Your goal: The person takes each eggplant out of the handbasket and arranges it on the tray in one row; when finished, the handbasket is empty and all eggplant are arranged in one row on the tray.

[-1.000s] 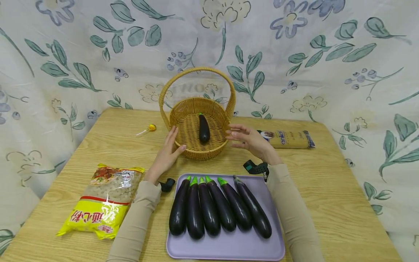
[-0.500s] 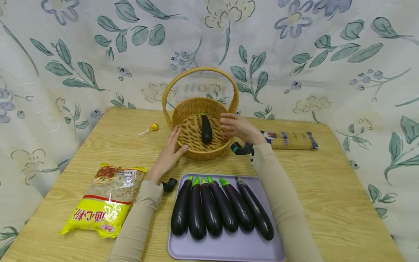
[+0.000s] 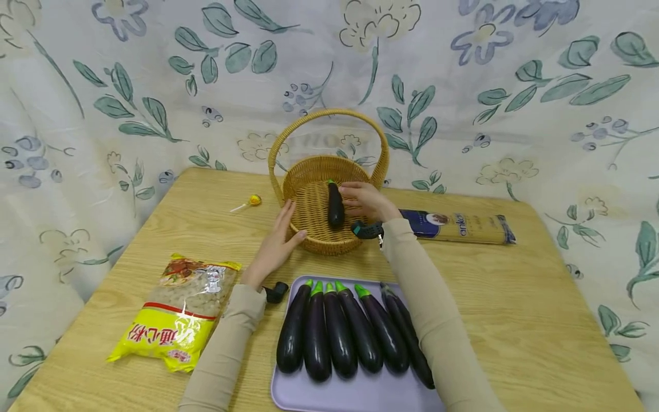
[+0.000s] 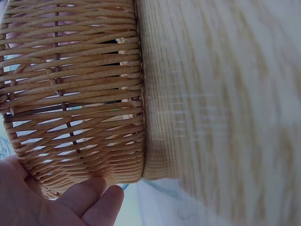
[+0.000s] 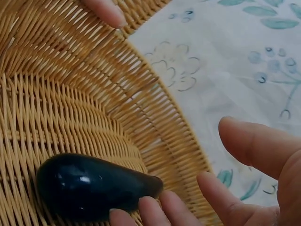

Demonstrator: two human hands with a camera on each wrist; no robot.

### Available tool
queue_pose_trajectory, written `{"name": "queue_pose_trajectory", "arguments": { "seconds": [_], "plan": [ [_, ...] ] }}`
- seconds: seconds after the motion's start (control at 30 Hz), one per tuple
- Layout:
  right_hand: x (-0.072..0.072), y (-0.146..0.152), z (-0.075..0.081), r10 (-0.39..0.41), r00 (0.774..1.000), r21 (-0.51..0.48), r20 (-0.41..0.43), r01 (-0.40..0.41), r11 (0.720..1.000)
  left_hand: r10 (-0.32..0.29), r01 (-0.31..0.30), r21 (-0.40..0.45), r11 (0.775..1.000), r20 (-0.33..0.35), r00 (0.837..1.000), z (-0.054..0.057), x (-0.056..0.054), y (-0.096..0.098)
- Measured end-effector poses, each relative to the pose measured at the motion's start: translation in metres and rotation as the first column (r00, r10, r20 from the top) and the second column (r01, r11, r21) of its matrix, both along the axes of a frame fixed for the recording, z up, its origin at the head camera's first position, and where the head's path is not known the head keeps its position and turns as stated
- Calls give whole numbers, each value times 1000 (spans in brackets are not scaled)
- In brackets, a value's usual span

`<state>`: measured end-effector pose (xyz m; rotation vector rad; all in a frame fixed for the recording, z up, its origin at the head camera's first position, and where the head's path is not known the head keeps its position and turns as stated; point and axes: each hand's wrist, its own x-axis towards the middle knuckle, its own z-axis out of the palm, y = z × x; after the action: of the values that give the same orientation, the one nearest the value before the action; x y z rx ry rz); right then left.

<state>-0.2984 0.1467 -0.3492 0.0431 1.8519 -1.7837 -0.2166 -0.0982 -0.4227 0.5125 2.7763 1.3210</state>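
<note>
A small dark eggplant lies inside a round wicker basket with a tall arched handle. My left hand rests against the basket's left side, thumb and fingers spread along the rim and outer wall. In the left wrist view, left fingers touch the woven wall. Over the basket's right part, my right hand reaches in beside the eggplant, its fingers extended. The right wrist view shows right fingertips close to the eggplant's narrow end, with the thumb apart; whether they touch it is unclear.
A lilac tray in front bears several large eggplants, partly covered by the right sleeve. At left lie a yellow pasta bag and a lollipop; at right, a spaghetti packet. A floral curtain hangs behind the table.
My right hand has moved left from outside the basket's right rim to over its inside, next to the small eggplant. My left hand stays at the basket's side. The head view has shifted slightly.
</note>
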Motion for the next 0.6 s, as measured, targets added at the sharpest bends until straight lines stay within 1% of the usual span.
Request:
{"name": "queue_pose_trajectory", "arguments": {
  "seconds": [0.17, 0.3, 0.4, 0.47, 0.6],
  "plan": [
    [-7, -11, 2, -1, 1000, 69, -26, 3, 998, 0, 0, 6, 1000, 2, 1000, 1, -2, 0],
    [-14, -17, 3, -36, 999, 112, -25, 39, 993, 2, -2, 5, 1000, -4, 1000, 2, -3, -1],
    [-17, -22, 1, -58, 998, 153, -23, 61, 986, 6, -6, 6, 1000, -2, 1000, 1, -3, 0],
    [-18, -25, -2, -53, 998, 184, -25, 57, 981, 5, -5, 4, 1000, 1, 1000, 1, -2, 0],
    [-17, -34, -8, -28, 999, 208, -28, 33, 978, 5, -5, 2, 1000, 10, 1000, -1, -1, 1]
  ]
}}
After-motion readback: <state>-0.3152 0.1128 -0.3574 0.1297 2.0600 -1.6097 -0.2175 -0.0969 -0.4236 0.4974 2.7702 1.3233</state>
